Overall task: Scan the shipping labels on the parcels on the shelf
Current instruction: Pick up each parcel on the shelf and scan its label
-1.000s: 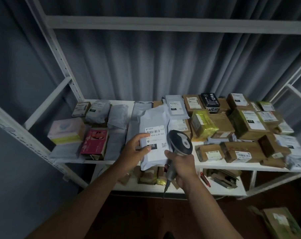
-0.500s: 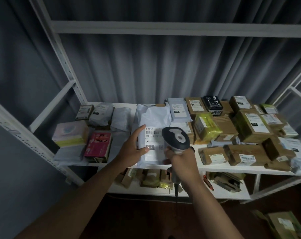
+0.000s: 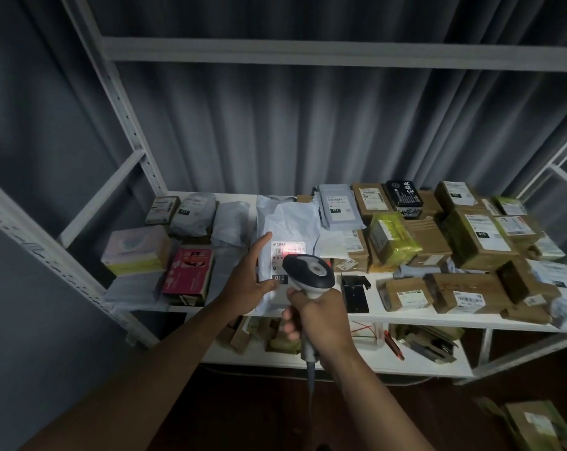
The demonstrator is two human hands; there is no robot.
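Right hand wraps the scanner handle, head aimed at the label; red glow on the barcode. Left hand steadies the grey poly mailer at the shelf front, thumb out, fingers around its left edge. Mailer looks light, soft, slick: hold by the edge, keeping the label flat. Boxes behind.

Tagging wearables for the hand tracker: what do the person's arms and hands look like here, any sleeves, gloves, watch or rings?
Both forearms are bare up to the frame edge, with no sleeves in view. The left hand and the right hand wear no gloves. No watch, wristband or ring shows on either, though the light is dim and small items could be missed.
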